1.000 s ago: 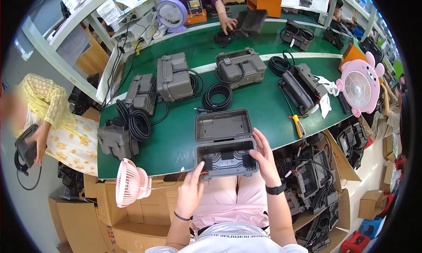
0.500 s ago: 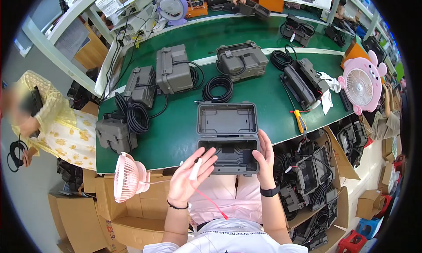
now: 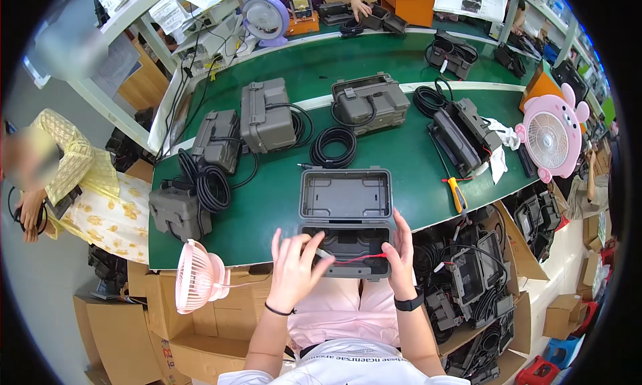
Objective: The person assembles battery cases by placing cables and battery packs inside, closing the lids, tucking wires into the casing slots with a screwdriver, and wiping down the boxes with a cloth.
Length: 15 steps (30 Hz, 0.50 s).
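In front of me an open grey plastic box (image 3: 346, 196) sits at the table's near edge, its hinged lid laid back. My left hand (image 3: 292, 268) is over the box's left front, fingers bent and pinching a small white connector (image 3: 325, 254). From that connector a thin red wire (image 3: 361, 258) runs across the opening to the box's right side. My right hand (image 3: 402, 259) grips the right wall of the box, fingers outside and thumb at the rim. The wire's red end lies at that thumb; whether the thumb presses it I cannot tell.
Several grey boxes with coiled black cables (image 3: 334, 147) stand on the green table (image 3: 267, 218). A yellow screwdriver (image 3: 457, 196) lies right, near a pink fan (image 3: 550, 138). Another pink fan (image 3: 195, 278) is at left. Cartons (image 3: 207, 345) flank my legs. Other people work left and across.
My left hand has turned from palm-up to pinching the connector and moved over the box. The red wire, which hung down toward my lap, now stretches across the opening. My right hand stays at the box.
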Each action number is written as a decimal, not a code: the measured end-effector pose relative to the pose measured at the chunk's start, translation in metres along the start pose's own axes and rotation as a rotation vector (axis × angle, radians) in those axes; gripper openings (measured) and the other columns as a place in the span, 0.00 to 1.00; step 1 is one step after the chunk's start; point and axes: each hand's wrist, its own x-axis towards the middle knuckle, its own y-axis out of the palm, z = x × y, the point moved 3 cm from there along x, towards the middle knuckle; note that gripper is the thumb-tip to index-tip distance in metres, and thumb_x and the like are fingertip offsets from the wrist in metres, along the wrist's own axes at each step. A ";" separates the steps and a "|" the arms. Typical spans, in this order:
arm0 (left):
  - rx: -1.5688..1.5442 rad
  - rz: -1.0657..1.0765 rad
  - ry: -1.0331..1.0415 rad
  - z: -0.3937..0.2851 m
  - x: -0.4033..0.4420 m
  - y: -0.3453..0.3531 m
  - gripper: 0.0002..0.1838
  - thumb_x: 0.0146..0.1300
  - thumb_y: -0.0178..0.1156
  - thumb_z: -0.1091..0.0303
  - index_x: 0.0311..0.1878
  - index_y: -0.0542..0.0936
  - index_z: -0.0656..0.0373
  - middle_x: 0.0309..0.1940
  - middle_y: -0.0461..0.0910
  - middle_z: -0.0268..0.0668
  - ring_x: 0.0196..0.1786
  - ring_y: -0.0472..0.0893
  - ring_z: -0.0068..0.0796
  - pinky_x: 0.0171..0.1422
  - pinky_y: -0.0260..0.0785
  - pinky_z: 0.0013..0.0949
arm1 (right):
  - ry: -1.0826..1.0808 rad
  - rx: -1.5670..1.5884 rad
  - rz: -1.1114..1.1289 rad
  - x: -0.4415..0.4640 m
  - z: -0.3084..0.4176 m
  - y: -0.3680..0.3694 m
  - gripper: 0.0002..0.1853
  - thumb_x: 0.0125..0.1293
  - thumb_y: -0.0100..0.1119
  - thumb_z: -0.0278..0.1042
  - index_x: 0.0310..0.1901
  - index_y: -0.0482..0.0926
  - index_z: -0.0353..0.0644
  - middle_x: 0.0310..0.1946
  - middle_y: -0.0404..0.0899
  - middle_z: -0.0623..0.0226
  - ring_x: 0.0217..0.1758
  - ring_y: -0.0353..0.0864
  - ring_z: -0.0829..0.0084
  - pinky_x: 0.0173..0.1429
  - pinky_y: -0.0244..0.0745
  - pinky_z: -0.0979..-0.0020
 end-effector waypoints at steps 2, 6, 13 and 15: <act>-0.019 0.116 -0.006 -0.002 -0.010 0.002 0.37 0.57 0.72 0.48 0.67 0.75 0.53 0.44 0.77 0.35 0.58 0.75 0.39 0.77 0.43 0.72 | 0.010 -0.010 0.005 0.002 -0.001 -0.002 0.37 0.65 0.59 0.27 0.76 0.59 0.43 0.80 0.52 0.57 0.77 0.62 0.59 0.80 0.54 0.57; 0.096 0.198 0.103 -0.002 -0.030 0.014 0.31 0.54 0.73 0.57 0.62 0.78 0.50 0.39 0.79 0.30 0.70 0.71 0.37 0.74 0.40 0.81 | 0.051 -0.035 0.005 0.005 -0.003 -0.004 0.37 0.65 0.59 0.27 0.76 0.59 0.43 0.79 0.54 0.58 0.78 0.60 0.57 0.80 0.54 0.56; 0.009 0.134 0.180 0.008 -0.038 0.019 0.20 0.47 0.70 0.74 0.47 0.85 0.48 0.30 0.81 0.28 0.66 0.76 0.31 0.80 0.44 0.72 | 0.098 -0.139 0.011 0.054 0.010 -0.002 0.36 0.73 0.57 0.33 0.78 0.55 0.42 0.75 0.59 0.53 0.76 0.62 0.58 0.77 0.61 0.59; 0.086 0.154 0.216 0.008 -0.038 0.019 0.20 0.49 0.72 0.69 0.49 0.85 0.47 0.35 0.83 0.29 0.66 0.76 0.33 0.80 0.47 0.67 | 0.189 -0.142 0.059 0.068 0.010 0.003 0.35 0.73 0.58 0.31 0.78 0.56 0.40 0.73 0.63 0.52 0.73 0.67 0.63 0.74 0.64 0.63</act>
